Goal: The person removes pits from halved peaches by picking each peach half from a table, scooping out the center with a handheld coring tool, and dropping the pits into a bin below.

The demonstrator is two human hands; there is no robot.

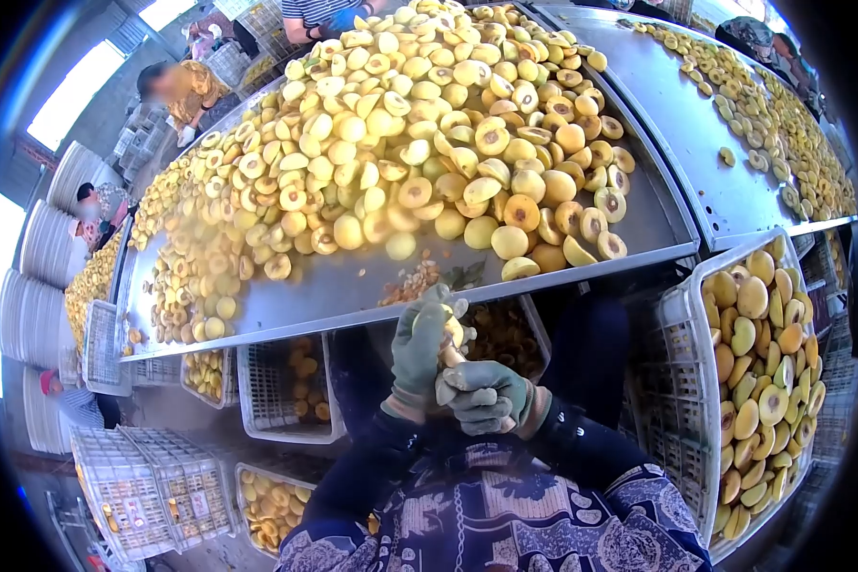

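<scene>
My left hand point(418, 357), in a grey-green work glove, is raised at the table's near edge with its fingers closed around a yellow peach half point(455, 334). Just below and to the right, my right hand point(491, 396) is gloved too and curled into a fist against the fruit. What the right fist grips is hidden by its fingers. Beyond the hands, a large heap of halved yellow peaches point(353, 143) covers much of the metal table point(343, 286). A small pile of pits point(415, 283) lies near the edge, beside some dark green leaves point(463, 276).
A white crate full of peach halves point(767, 381) stands at my right. Partly filled crates point(291, 391) sit under the table on the left. Another metal table point(682, 105) with peach halves is at the right. Several people, one in a patterned orange top point(195, 91), are around the tables.
</scene>
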